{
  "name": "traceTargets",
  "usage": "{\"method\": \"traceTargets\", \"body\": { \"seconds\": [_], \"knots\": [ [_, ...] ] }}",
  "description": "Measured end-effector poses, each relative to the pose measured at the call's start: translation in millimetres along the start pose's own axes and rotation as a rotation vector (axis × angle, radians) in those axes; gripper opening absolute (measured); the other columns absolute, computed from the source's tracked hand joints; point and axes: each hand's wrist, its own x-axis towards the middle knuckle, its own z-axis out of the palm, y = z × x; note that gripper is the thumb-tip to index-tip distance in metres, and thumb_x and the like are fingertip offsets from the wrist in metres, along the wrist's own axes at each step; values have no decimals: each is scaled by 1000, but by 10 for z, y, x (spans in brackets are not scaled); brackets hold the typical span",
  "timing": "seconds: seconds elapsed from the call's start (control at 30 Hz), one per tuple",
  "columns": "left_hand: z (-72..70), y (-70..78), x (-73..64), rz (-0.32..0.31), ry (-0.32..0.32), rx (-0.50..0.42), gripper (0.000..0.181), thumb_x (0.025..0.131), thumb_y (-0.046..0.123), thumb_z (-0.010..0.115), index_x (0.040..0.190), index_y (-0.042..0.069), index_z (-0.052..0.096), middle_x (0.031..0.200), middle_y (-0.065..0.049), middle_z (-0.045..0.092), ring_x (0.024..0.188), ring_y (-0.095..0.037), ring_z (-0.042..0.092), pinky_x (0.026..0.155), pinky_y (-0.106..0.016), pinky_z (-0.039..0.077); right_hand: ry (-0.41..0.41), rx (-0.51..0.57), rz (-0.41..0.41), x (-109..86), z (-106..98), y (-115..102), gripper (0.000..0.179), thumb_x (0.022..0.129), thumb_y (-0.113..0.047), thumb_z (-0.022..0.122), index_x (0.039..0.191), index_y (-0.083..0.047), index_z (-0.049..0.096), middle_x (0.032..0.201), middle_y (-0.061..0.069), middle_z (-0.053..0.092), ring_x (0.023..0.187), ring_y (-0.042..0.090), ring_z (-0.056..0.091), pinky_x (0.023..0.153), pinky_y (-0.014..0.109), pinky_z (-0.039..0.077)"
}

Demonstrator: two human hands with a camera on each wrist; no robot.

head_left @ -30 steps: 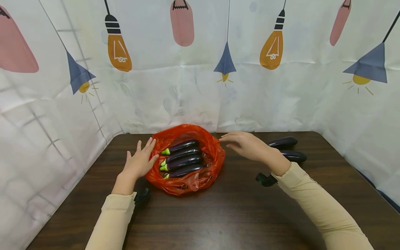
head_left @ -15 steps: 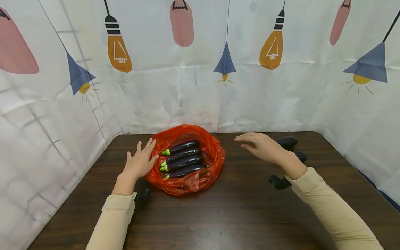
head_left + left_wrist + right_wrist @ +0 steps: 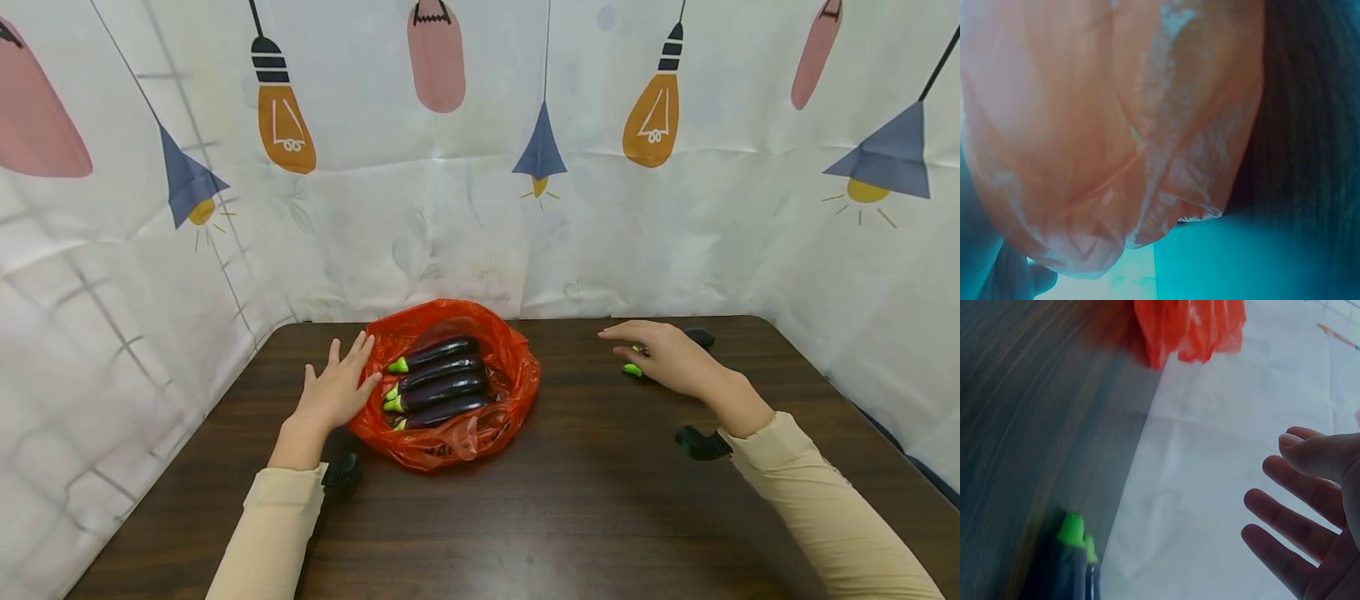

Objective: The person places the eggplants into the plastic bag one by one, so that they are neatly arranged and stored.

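From my remote station I see, left of centre in the head view, a red plastic bag sitting on the dark brown desk, its mouth spread wide. Four eggplants lie inside it side by side, their green stem ends toward the left of the frame.

My left hand is at the bag's left edge, its fingers extended and fanned apart, gripping nothing; the fingertips overlap the plastic, though I cannot tell how firmly they touch. In the left wrist view the bag's wall takes up most of the frame.

My right hand is right of centre in the head view, well apart from the bag, with its fingers loose, slightly bent and holding nothing. It partly covers two more eggplants on the desk; their stems show just below its fingers. The right wrist view has this pair at lower left, clear of the fingers.

Behind the desk hangs a white cloth printed with lamps and bulbs.
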Motion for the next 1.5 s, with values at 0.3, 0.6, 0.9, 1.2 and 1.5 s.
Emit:
{"method": "traceTargets", "body": {
  "seconds": [0.3, 0.6, 0.9, 1.2, 1.5],
  "knots": [
    [-17, -1, 17, -3, -13, 12, 73, 106, 33, 52, 164, 6, 17, 170, -17, 9, 152, -51, 0, 107, -83, -1, 51, -13, 10, -172, -59, 141, 36, 93, 7, 70, 128, 1, 69, 126, 17, 69, 108, 34, 69, 84, 49, 58],
    [-3, 3, 10, -6, -6, 13, 72, 106, 33, 52, 164, 6, 19, 170, -18, 12, 152, -52, 1, 106, -83, 0, -23, -23, 154, -365, -31, 318, 36, 96, 1, 69, 132, 1, 67, 126, 21, 68, 104, 36, 68, 77, 46, 54],
    [7, 0, 7, -8, -4, 12, 72, 107, 32, 52, 164, 6, 18, 170, -18, 11, 152, -51, 1, 106, -83, 0, -65, -35, 226, -450, -55, 425, 38, 96, 0, 69, 134, 2, 66, 126, 25, 66, 76, 21, 61, 64, 37, 45],
    [-6, 9, -7, -4, -1, 3, 72, 106, 32, 53, 164, 6, 19, 170, -18, 11, 152, -51, 1, 106, -83, 0, -116, -74, 320, -516, -50, 500, 42, 96, -9, 71, 135, 5, 63, 130, 31, 62, 112, 49, 62, 85, 58, 54],
    [-3, 7, -11, -3, 1, 1, 72, 107, 33, 52, 164, 6, 18, 170, -18, 10, 152, -51, 1, 106, -83, 0, -176, -97, 326, -555, -40, 590, 44, 94, -10, 73, 133, 8, 63, 130, 34, 60, 112, 52, 61, 87, 62, 53]
  ]
}}
